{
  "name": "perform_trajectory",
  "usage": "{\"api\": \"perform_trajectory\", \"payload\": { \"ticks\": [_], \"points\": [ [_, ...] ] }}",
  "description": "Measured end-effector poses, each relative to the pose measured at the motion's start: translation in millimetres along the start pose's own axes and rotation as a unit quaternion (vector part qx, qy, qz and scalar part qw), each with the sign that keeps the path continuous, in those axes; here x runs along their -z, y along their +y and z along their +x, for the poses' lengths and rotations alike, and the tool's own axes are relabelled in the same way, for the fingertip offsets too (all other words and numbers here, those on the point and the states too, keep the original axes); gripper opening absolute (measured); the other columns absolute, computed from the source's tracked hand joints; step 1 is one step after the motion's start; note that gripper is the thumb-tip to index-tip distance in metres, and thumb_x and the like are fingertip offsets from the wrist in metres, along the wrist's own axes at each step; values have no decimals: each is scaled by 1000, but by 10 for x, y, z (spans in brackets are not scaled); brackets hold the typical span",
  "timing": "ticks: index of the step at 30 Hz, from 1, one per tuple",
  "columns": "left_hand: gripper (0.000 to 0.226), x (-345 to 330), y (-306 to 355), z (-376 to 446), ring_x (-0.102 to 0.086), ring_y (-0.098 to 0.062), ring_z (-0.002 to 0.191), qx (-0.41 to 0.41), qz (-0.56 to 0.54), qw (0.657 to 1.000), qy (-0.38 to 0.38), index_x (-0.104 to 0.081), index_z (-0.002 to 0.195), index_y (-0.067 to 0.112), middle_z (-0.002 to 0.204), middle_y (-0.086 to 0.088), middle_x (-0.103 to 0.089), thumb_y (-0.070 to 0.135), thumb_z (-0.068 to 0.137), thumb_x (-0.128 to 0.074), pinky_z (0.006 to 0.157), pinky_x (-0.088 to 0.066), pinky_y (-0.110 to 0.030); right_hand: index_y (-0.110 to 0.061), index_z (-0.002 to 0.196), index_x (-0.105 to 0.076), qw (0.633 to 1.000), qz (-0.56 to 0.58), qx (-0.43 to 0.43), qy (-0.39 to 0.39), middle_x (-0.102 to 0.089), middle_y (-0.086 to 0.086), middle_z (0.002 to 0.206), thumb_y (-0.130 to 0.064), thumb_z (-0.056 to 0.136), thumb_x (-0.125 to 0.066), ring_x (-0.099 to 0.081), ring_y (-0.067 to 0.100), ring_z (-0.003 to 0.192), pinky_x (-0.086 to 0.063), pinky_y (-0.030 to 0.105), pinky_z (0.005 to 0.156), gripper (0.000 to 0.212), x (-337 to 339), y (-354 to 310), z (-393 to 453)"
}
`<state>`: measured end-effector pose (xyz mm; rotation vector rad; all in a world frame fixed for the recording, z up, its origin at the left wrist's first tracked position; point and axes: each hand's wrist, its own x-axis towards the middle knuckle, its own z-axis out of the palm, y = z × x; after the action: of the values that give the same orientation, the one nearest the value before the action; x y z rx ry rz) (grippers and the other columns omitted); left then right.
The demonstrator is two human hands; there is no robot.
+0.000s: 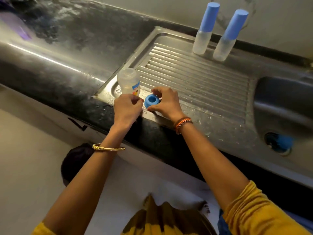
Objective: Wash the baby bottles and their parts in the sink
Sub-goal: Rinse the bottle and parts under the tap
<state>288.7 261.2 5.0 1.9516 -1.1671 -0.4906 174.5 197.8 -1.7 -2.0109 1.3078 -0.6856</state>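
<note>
Our left fingers (135, 100) are curled round the lower end of an open, clear bottle (129, 81), holding it tilted just left of centre in the frame with its mouth pointing up and away from us, over the near-left corner of the steel drainboard (194, 78). Our right hand (166, 102) pinches the blue collar ring (152, 100) between thumb and fingertips, just right of the bottle and touching or almost touching the drainboard; we cannot tell which. The left hand (127, 108) sits close beside the right, the two nearly meeting at the ring. We judge the step in hand to be parting or rejoining bottle and ring, and to do it well we should keep the bottle steady at its base, hold the ring level by its rim so it does not cock on the thread, and work over the drainboard so that drips and any dropped part stay on the steel rather than the dark stone surface (71, 39) to the left. Wet plastic is likely slippery, so a firm hold matters. Counting now: three bottles in all, one in hand and two capped bottles (202, 43) standing upright at the upper right of the frame; two tall blue caps (209, 16) on those; one loose blue ring; and one blue object (281, 141) down in the sink basin (279, 102) at the right edge, too indistinct to name.
</note>
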Motion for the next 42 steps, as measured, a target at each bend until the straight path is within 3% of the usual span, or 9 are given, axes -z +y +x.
{"api": "perform_trajectory", "payload": {
  "ticks": [8,14,21,26,29,31,33,35,42],
  "points": [
    [22,-39,100,-46,-59,-14,90,-65,16,998,22,-70,104,3,102,-12,-70,15,88,-59,82,-41,-19,-4,120,-59,999,46,-11,1,-63,11,116,-5,62,-83,-58,17,104,-47,16,82,63,238,19,-90],
    [17,-493,664,-159,-64,-14,80,-139,-11,990,-27,-74,92,6,88,-8,-73,13,84,-61,75,-40,-15,-3,110,-63,982,31,-25,183,-63,11,106,13,77,-54,-59,16,90,-47,14,73,38,833,392,-369],
    [14,-1536,1568,-598,-65,-18,78,-177,-62,968,-167,-74,88,8,82,-8,-72,12,80,-63,68,-43,-23,-6,109,-64,946,16,-97,310,-63,4,99,8,78,-53,-58,12,84,-47,18,75,36,1947,1274,-827],
    [19,-2362,2019,-867,-65,-25,91,-162,-19,945,-284,-71,98,8,91,-12,-70,12,82,-61,75,-45,-25,-4,102,-67,956,-24,-205,210,-68,13,98,10,78,-52,-63,19,93,-44,20,80,31,2547,2195,-1129],
    [24,-2789,2171,-932,-59,-24,106,-148,46,928,-338,-69,107,10,109,-10,-67,14,86,-57,87,-44,-26,-9,101,-71,961,-168,-217,26,-69,11,106,1,81,-58,-62,24,103,-41,20,86,25,2664,2703,-1208],
    [24,-3048,2260,-950,-58,-24,109,-136,89,911,-380,-70,106,8,112,-11,-66,16,88,-56,91,-45,-29,-15,109,-67,929,-261,-235,-119,-66,8,114,-13,82,-64,-60,24,108,-42,25,91,27,2645,2971,-1232],
    [26,-3238,2315,-953,-59,-26,106,-120,124,899,-403,-68,107,4,111,-13,-65,18,89,-56,92,-48,-33,-12,116,-61,909,-257,-257,-202,-61,10,120,-26,79,-71,-56,26,112,-44,30,94,41,2542,3147,-1228],
    [28,-3380,2311,-949,-61,-26,100,-93,140,899,-403,-66,110,3,110,-13,-65,19,90,-56,86,-52,-35,-7,119,-59,902,-266,-244,-235,-58,14,122,-30,79,-71,-54,29,114,-45,33,93,48,2419,3218,-1230],
    [28,-3830,2428,-925,-61,-21,84,-7,129,911,-392,-64,110,3,102,-10,-63,20,90,-55,70,-53,-28,-1,109,-60,928,-238,-168,-233,-60,16,117,-13,85,-58,-55,30,111,-42,32,88,27,2432,3530,-1166]
  ]
}}
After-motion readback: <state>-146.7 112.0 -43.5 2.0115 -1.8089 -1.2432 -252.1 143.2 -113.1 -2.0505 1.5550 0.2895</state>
